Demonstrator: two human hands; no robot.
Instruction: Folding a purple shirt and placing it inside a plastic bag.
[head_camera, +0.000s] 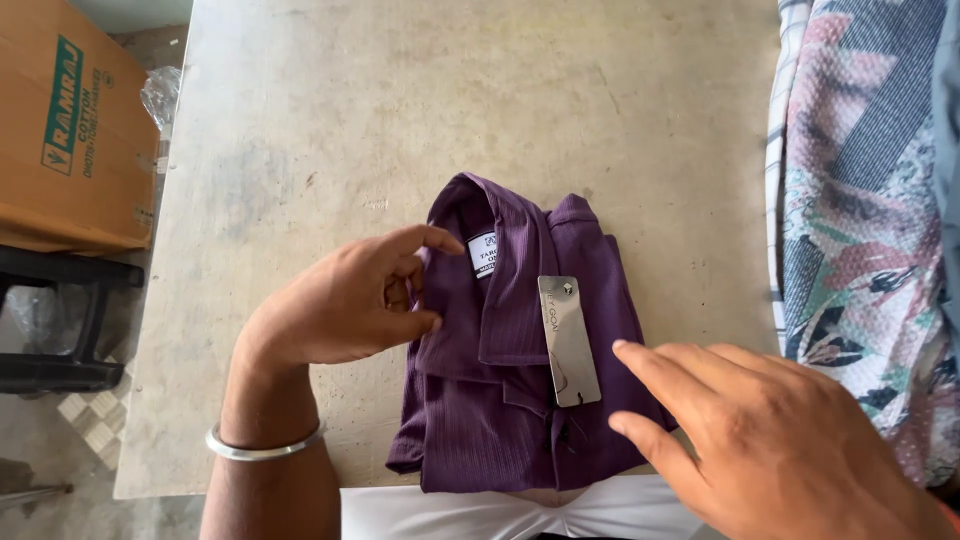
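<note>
On the pale, scuffed table (330, 110), toward its near edge and about midway across, lies a folded purple shirt (500, 420) with fine ribbing, collar pointing to the far side. A small white label (482, 254) shows inside the collar, and a long grey hang tag (569, 340) rests on the shirt's front, slightly tilted. The shirt's near end lies over a white sheet (480, 512) at the table's near edge.

From the head view, the left hand (345, 300) sits at the shirt's left side, beside the collar. Its fingers are curled with the forefinger stretched over the collar's left edge and the thumb (410, 325) pressed toward the fabric below; it appears to pinch a fold of the purple cloth, though the exact contact is partly hidden by the fingers. A silver bangle (262, 448) circles that wrist.

The right hand (780, 445) hovers at the near right, open and flat, fingers spread and holding nothing; its fingertips (625, 350) lie over the shirt's right edge, just beside the hang tag, and whether they touch the cloth cannot be told.

To the far left a brown cardboard box (70, 130) sits on a dark bench (60, 320). Along the right edge hangs patterned floral fabric (860, 220)
</note>
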